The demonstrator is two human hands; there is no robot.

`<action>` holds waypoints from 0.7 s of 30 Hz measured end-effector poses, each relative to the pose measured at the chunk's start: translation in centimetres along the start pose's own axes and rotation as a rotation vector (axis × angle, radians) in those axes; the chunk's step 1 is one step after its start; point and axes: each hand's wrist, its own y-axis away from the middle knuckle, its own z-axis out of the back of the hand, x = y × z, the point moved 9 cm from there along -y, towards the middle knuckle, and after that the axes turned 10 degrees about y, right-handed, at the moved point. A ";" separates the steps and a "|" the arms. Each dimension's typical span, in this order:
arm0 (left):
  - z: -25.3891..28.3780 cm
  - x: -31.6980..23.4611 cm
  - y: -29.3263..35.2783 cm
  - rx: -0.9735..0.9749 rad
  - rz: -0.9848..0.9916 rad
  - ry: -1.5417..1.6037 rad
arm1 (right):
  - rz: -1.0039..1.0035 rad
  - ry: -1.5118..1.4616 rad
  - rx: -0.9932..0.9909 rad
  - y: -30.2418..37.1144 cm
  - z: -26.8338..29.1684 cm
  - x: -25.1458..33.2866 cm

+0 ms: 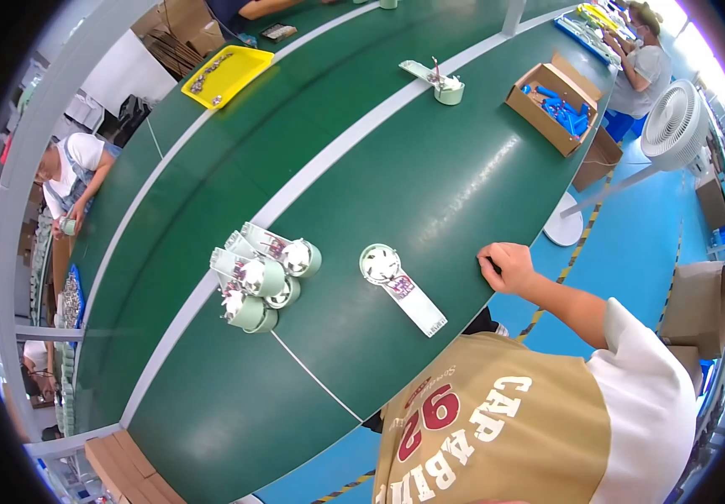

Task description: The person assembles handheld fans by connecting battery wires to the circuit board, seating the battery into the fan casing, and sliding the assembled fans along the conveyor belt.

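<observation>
My right hand (507, 267) rests at the near edge of the green table, its fingers curled into a loose fist. Nothing shows in its grip. A pale green round housing with a long flat handle (381, 265) lies on the table to its left, apart from it. White inside, this part has small coloured wires where the handle joins. Further left, several similar housings (253, 314) are bunched and partly stacked, with silvery discs and wires showing. My left hand is out of view.
One more housing (448, 91) lies farther along the green table (429, 185), near a cardboard box (547, 126) of blue parts. A yellow tray (228, 76) holds small metal pieces. A white fan (673, 122) stands right. Co-workers sit left, at the top and far right.
</observation>
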 end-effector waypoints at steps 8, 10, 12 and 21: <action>0.3 -1.7 -0.7 0.013 0.050 -0.352 | -0.053 -0.074 0.131 -0.5 -0.3 -0.3; 0.5 -2.0 -0.7 0.007 0.063 -0.435 | -0.078 -0.117 0.165 -1.0 -0.3 -0.3; 0.2 -2.5 -0.4 -0.007 0.066 -0.528 | -0.249 -0.154 0.288 -1.4 -1.3 -1.5; -2.5 -3.6 1.1 -0.134 0.146 -1.012 | -0.106 0.323 0.011 -5.2 1.0 -9.5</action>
